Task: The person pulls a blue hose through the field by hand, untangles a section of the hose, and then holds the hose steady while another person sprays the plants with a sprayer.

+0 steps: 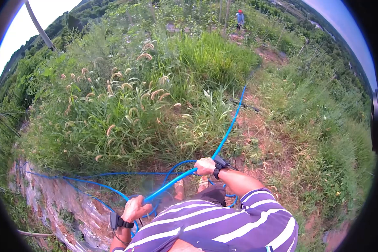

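A bright blue hose (168, 185) runs across the front of my body through both hands. My left hand (135, 208) is closed around it low on the left, near my waist. Farther forward and to the right, my right hand (205, 166) grips the same hose, its fingers wrapped over it. From there the hose stretches up the dirt path and away from me. Behind and below my hands, more loops of it lie on the ground around my feet and off to the left. Each wrist carries a strapped dark device.
Tall grass with seed heads (151, 94) fills the left and middle. A dirt path (256, 122) leads uphill on the right between weeds. A person in a red hat (240, 19) stands far up the path. At lower left, the ground drops along a pale bank (50, 197).
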A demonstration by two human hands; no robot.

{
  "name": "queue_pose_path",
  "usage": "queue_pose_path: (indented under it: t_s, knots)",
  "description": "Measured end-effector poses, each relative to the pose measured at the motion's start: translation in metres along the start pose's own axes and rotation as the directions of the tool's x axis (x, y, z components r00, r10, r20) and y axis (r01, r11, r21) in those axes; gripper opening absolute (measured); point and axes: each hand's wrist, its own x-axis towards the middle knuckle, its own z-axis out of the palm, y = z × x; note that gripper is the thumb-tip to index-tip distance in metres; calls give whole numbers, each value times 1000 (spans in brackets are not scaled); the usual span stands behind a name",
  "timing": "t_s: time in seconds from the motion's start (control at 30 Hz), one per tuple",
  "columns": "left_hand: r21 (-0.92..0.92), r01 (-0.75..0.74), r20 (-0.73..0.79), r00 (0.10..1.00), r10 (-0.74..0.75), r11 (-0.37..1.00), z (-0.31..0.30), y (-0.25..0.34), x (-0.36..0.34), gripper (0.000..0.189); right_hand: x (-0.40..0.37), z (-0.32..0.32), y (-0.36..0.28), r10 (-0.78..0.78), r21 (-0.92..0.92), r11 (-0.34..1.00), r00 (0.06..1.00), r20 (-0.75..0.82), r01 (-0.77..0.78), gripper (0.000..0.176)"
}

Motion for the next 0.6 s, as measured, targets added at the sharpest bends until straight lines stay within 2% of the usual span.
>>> queue_pose_path:
  t_s: [0.03,0.07,0.13,0.2,0.27,0.3,0.4,0.47,0.5,0.53,0.57,0.6]
  knots:
    - [-50,3,50,999,-1,999,5,-7,11,46,1,-3,-10,-38,-35,999,999,-7,38,16]
    - [22,-17,62,998,15,1000,11,-10,19,44,2,-5,-20,-77,-66,995,997,-12,76,17]
    - [-12,-108,100,989,108,994,28,-18,39,42,1,-7,-36,-72,-56,996,997,-13,71,17]
    - [-25,-156,142,977,158,987,23,8,51,40,-6,-14,-46,-65,-25,998,996,-55,63,16]
    - [-129,-213,172,957,234,968,29,31,64,39,-17,-21,-47,-60,-20,998,997,-55,59,15]
    - [-198,-190,182,957,227,962,22,54,64,38,-21,-20,-43,-58,1,998,995,-82,58,15]
    - [-166,-231,178,949,259,959,22,90,75,37,-35,-21,-27,-55,4,998,995,-84,56,17]
    - [-178,-254,144,949,280,951,24,101,73,35,-37,-24,-2,-200,159,967,980,-3,198,25]
    - [-98,-308,118,941,318,946,30,104,70,35,-32,-31,16,-292,355,900,954,63,252,46]
    - [-14,-354,102,930,354,935,36,107,66,34,-33,-57,23,-327,450,856,941,88,255,68]
    - [13,-309,108,946,306,951,41,110,63,34,-39,-93,25,-245,509,842,967,67,178,76]
    - [10,-291,97,952,289,957,45,111,61,34,-26,-114,49,-221,562,800,974,-51,210,77]
